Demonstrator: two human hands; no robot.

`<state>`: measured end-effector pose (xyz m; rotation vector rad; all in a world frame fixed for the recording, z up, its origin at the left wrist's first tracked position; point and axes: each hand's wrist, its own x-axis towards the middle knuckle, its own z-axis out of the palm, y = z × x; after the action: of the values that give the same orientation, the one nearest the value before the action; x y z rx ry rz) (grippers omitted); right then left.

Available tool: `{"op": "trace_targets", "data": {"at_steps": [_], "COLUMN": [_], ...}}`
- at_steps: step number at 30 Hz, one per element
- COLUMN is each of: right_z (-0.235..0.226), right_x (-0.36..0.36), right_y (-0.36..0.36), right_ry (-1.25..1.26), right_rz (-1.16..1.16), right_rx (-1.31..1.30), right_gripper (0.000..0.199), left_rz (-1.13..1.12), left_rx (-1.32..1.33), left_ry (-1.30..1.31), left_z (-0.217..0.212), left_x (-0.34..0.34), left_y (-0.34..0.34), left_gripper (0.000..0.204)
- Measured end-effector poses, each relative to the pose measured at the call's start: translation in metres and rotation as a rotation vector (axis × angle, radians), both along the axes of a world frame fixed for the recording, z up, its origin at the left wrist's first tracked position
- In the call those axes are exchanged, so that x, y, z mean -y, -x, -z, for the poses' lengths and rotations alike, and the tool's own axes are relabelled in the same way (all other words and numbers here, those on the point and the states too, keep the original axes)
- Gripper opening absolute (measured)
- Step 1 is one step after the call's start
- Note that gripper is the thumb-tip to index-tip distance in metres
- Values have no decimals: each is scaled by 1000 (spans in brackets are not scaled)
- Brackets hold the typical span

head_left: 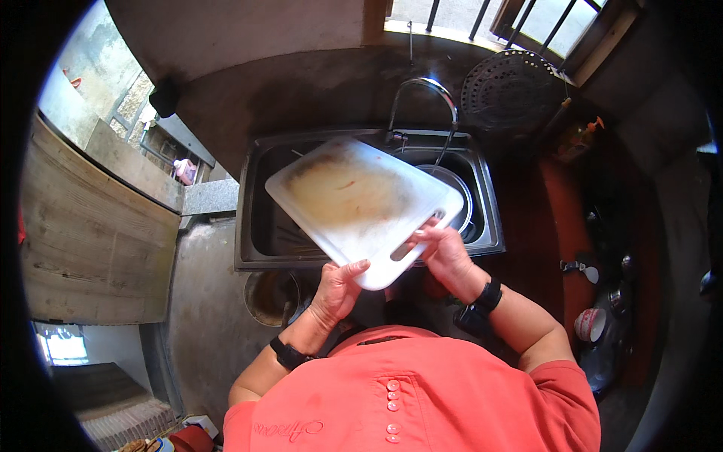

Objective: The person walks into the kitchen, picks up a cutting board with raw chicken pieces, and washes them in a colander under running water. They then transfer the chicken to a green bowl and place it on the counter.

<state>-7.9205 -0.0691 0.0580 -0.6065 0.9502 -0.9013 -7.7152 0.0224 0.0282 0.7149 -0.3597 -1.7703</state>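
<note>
Dark wall (316,94); steel sink (279,264); left hand (337,290), right hand (447,256) gripping stained, round-cornered plastic board (343,196).

Head-worn fisheye, close above, facing down toward sink (242,218).

A double-bowl steel sink (243,215) sits along the wall, a curved chrome faucet (426,80) standing at its back edge; its right bowl holds a round vessel (467,194) with a pale rim; the grey floor (199,264) bears a round bucket (249,292) just in front of the sink; a reddish-brown surface (559,215) at the right carries a tilted red-and-white bowl (590,325) and, farther back, a bottle (577,143) with an orange top.
</note>
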Motion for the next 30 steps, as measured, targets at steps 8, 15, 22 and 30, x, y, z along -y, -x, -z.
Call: {"op": "trace_targets", "data": {"at_steps": [8,15,22,30], "right_z": [6,12,10,2], "right_x": [84,176,231,237], "right_y": [110,162,157,139], "right_ry": [18,66,144,69], "right_rz": [110,39,-119,-90], "right_rx": [6,-170,-248,-357], "right_gripper": [27,24,28,26], "left_rz": [532,235,34,115], "left_rx": [485,577,623,1653], "left_ry": [25,-350,-550,410], "left_z": [-3,33,60,57], "left_x": [17,-11,-22,63], "left_y": [-5,-46,-50,-21], "left_gripper": [50,48,49,54]}}
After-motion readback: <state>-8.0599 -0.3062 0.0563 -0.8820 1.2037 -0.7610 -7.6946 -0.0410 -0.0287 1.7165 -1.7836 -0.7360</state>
